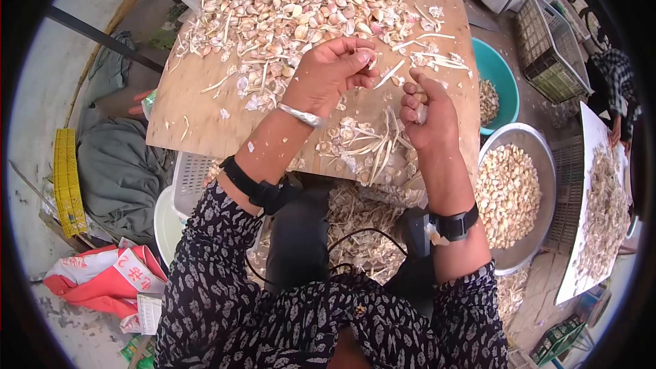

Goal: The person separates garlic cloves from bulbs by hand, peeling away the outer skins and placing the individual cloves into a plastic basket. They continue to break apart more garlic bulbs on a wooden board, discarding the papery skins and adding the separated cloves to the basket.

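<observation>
Above the wooden table, my left hand [336,74] is closed, with a pinkish-white garlic clove [367,57] pinched between thumb and fingers. A little to the right, my right hand [434,111] has its fingers curled in towards the palm. A pale garlic clove [421,113] shows between those fingers and the palm; whatever else the fingers cover is hidden. Beyond both hands spreads a big heap of loose garlic cloves [294,10]. Dry garlic stalks and root ends [372,147] lie on the board near the table's front edge, below the hands.
The wooden table [178,119] ends just ahead of my lap. On the right are a metal bowl of garlic cloves [509,195], a teal basin [502,72] and a plastic crate [550,48]. Another person's sleeve [613,72] shows beside a white board [574,280]. Husks litter the floor.
</observation>
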Motion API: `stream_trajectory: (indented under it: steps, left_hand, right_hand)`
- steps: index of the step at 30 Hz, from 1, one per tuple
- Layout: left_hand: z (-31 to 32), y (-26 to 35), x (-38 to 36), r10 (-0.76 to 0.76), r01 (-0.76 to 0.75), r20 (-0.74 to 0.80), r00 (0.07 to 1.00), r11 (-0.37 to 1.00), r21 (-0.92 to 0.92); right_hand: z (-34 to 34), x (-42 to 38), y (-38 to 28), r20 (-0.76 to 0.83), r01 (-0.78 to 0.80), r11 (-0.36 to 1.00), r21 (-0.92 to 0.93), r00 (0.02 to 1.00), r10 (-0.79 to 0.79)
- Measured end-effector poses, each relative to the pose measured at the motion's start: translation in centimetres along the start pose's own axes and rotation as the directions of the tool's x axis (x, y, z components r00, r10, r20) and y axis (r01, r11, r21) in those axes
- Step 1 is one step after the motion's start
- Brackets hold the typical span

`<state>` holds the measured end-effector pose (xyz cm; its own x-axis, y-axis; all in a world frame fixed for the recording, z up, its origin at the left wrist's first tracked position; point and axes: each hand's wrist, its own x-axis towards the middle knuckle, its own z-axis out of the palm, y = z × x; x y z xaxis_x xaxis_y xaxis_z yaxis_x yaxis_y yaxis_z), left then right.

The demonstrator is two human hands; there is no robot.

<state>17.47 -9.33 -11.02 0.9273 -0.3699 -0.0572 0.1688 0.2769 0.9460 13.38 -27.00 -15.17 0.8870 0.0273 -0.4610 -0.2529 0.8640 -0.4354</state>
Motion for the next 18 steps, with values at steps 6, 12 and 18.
stream_trajectory:
  steps: [6, 12, 18]
  left_hand:
    - [9.1, 7.0, -14.1, 0.624, -0.550, 0.235, 0.746, 0.775, -0.310]
    - [12.5, 9.6, -20.8, 0.583, -0.630, -0.278, 0.763, 0.576, -0.522]
    - [7.5, 11.1, -22.5, 0.769, -0.703, 0.213, 0.603, 0.638, -0.315]
  right_hand:
    - [1.0, -0.3, 1.8, 0.016, -0.043, 0.998, -0.039, 0.999, 0.043]
    - [5.1, -2.3, 7.5, 0.124, -0.064, 0.998, -0.013, 0.990, 0.065]
    - [9.5, -6.7, 20.7, 0.635, 0.465, 0.804, -0.371, 0.759, -0.145]
